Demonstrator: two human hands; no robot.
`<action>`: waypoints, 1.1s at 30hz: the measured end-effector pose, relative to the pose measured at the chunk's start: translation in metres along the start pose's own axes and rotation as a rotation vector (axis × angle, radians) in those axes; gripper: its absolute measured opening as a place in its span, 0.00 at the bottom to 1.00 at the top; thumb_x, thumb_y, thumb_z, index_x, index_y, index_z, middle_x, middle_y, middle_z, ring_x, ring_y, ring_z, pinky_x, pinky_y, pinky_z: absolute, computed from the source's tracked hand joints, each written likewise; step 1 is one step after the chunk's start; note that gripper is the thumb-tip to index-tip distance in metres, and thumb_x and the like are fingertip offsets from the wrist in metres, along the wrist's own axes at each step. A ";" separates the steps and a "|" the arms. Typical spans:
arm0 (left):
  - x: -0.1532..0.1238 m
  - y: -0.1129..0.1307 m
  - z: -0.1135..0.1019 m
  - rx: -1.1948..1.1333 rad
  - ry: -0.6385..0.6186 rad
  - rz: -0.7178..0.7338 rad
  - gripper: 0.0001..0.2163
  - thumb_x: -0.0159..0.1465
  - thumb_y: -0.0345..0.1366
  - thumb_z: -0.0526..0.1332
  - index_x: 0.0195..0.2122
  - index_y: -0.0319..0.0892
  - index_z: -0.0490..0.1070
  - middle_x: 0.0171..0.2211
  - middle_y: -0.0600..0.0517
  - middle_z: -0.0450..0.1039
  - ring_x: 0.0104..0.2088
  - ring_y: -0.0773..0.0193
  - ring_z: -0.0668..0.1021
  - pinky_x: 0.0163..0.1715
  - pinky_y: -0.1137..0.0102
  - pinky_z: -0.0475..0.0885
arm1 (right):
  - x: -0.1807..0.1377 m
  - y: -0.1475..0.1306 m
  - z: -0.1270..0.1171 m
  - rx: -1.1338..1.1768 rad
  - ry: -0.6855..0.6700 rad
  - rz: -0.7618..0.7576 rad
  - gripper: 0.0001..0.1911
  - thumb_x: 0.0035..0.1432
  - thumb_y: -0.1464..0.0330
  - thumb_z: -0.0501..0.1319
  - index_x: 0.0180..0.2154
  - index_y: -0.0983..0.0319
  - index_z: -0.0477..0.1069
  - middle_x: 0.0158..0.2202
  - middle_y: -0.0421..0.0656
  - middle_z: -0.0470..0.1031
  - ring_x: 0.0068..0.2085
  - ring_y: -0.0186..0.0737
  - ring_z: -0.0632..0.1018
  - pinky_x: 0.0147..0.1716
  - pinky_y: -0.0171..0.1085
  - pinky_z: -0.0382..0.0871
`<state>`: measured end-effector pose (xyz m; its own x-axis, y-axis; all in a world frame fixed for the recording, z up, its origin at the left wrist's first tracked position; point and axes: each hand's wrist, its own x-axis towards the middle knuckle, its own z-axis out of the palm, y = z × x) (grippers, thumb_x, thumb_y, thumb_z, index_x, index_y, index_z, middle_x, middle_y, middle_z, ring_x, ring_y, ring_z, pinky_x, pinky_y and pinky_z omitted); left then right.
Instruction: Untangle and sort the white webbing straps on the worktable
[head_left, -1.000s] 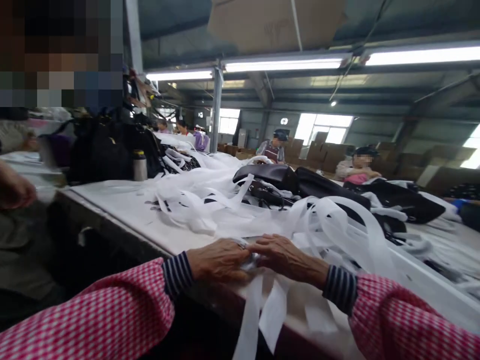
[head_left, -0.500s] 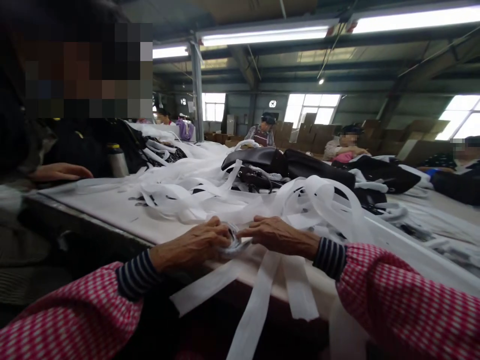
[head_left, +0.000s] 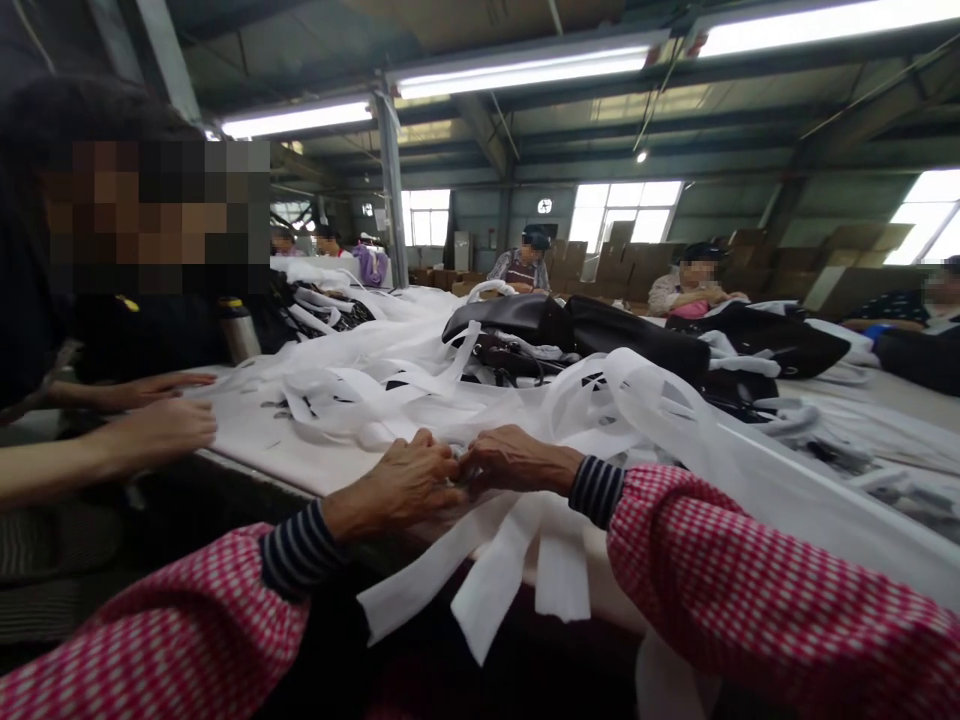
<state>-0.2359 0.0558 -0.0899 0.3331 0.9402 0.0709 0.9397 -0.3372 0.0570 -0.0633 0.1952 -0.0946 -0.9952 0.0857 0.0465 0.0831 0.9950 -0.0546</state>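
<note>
Overhead, long tube lights (head_left: 525,68) run under a dark workshop roof, with cardboard cartons (head_left: 637,275) stacked before the far windows. Below them a wide white worktable (head_left: 255,440) is shared by several seated people, and a co-worker's hands (head_left: 161,425) rest at its left edge. Black bags (head_left: 570,330) are piled across the middle, buried in a tangle of loose white strips (head_left: 360,385). A steel flask (head_left: 238,330) stands further back on the left.

At the near edge the left hand (head_left: 401,485) and right hand (head_left: 514,460) are pressed together, fingertips touching, both pinched on a gathered bunch of white strips (head_left: 495,560) whose ends hang over the edge. The step in hand is judged to be the bunching or knotting of these strips; the next move would call for a firm pinch while the ends are drawn tight. No brand, label or writing can be read anywhere.
</note>
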 end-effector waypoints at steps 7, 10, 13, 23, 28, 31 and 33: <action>0.011 0.023 0.016 0.075 -0.055 -0.260 0.12 0.71 0.44 0.57 0.42 0.45 0.78 0.44 0.47 0.78 0.51 0.46 0.72 0.47 0.54 0.68 | -0.025 0.009 0.005 0.192 0.105 0.048 0.25 0.58 0.76 0.71 0.57 0.61 0.73 0.45 0.46 0.78 0.45 0.43 0.77 0.44 0.37 0.68; 0.011 0.024 0.009 0.097 -0.060 -0.251 0.09 0.70 0.41 0.59 0.41 0.44 0.77 0.45 0.47 0.78 0.52 0.46 0.72 0.50 0.52 0.67 | -0.043 0.015 -0.004 0.195 0.262 0.105 0.28 0.57 0.81 0.67 0.59 0.63 0.70 0.49 0.48 0.76 0.48 0.43 0.76 0.48 0.40 0.68; 0.012 0.023 0.008 0.069 -0.062 -0.317 0.08 0.67 0.41 0.62 0.38 0.44 0.78 0.42 0.46 0.78 0.51 0.46 0.74 0.49 0.52 0.68 | -0.052 0.012 -0.010 0.248 0.354 0.188 0.19 0.59 0.81 0.64 0.51 0.63 0.74 0.43 0.45 0.77 0.41 0.39 0.77 0.43 0.37 0.68; -0.005 0.025 0.083 0.376 0.349 -0.275 0.12 0.72 0.33 0.53 0.49 0.43 0.75 0.48 0.42 0.78 0.54 0.45 0.75 0.60 0.49 0.66 | -0.059 -0.004 -0.020 0.066 0.189 0.127 0.15 0.62 0.80 0.61 0.49 0.63 0.75 0.46 0.47 0.77 0.46 0.42 0.77 0.42 0.37 0.66; -0.005 0.030 0.085 0.369 0.392 -0.289 0.12 0.71 0.31 0.53 0.49 0.45 0.75 0.49 0.43 0.77 0.54 0.46 0.75 0.59 0.51 0.68 | -0.082 0.007 -0.042 0.052 0.261 0.252 0.11 0.63 0.78 0.63 0.47 0.64 0.76 0.45 0.47 0.79 0.43 0.42 0.78 0.43 0.37 0.66; 0.001 0.025 0.085 0.316 0.390 -0.318 0.09 0.72 0.35 0.55 0.42 0.46 0.76 0.45 0.43 0.77 0.52 0.45 0.75 0.55 0.50 0.70 | -0.078 -0.001 -0.033 0.079 0.242 0.228 0.13 0.62 0.79 0.64 0.48 0.64 0.76 0.45 0.46 0.78 0.44 0.41 0.78 0.42 0.36 0.66; 0.003 0.017 0.084 0.255 0.351 -0.273 0.08 0.71 0.37 0.57 0.42 0.45 0.77 0.45 0.44 0.78 0.52 0.45 0.75 0.54 0.51 0.70 | -0.067 -0.009 -0.019 0.066 0.213 0.158 0.16 0.62 0.79 0.63 0.51 0.62 0.74 0.47 0.46 0.76 0.44 0.41 0.77 0.40 0.35 0.65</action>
<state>-0.2121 0.0567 -0.1722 0.0676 0.9052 0.4196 0.9924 -0.0177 -0.1218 0.0033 0.1820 -0.0784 -0.9362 0.2557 0.2410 0.2264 0.9635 -0.1430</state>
